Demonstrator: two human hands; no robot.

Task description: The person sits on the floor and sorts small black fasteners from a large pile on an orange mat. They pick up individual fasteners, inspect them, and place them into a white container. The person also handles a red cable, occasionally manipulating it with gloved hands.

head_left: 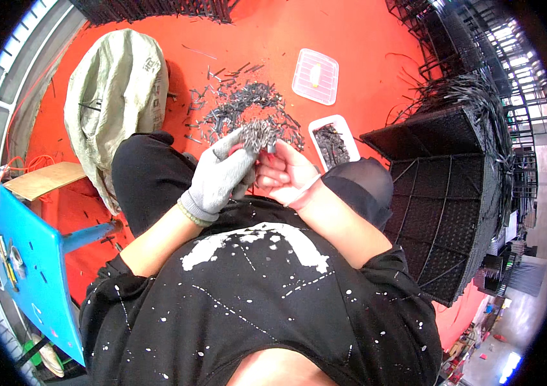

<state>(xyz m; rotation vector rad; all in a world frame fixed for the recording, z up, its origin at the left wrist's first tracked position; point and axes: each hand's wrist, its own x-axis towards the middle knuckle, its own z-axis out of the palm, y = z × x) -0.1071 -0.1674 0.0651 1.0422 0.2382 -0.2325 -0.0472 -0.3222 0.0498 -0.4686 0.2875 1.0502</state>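
Sitting with both knees spread before a loose pile of black strips [248,98], the person works with two hands just on its near side. Well off to the pile's left, and closer to the person's body, stands a blue table [35,248] with a few small tools lying along its outer side. Left of the pile too, at the table's far end, is a flat wooden board [45,180]. Next comes a creased, pale sack [109,83], bulky and upright, beside the pile on the left.

At the pile's near edge is the left hand [217,177], in a grey glove; its thumb and fingers are closed around a bunch of thin grey pieces [258,134], which is held up in front of the pile. Just right of that, also on the pile's near side, the bare right hand [284,172] has its fingers curled inward close to the bunch; whether it grips anything cannot be told. A pale band [303,192] circles its wrist.

Right of the pile, toward its far side, lies a clear lid [315,87] bearing a small yellowish piece. Right and nearer is a white tub [349,136] holding dark bits. Farthest right of the pile, a large black woven basket [437,206] stands tilted open.
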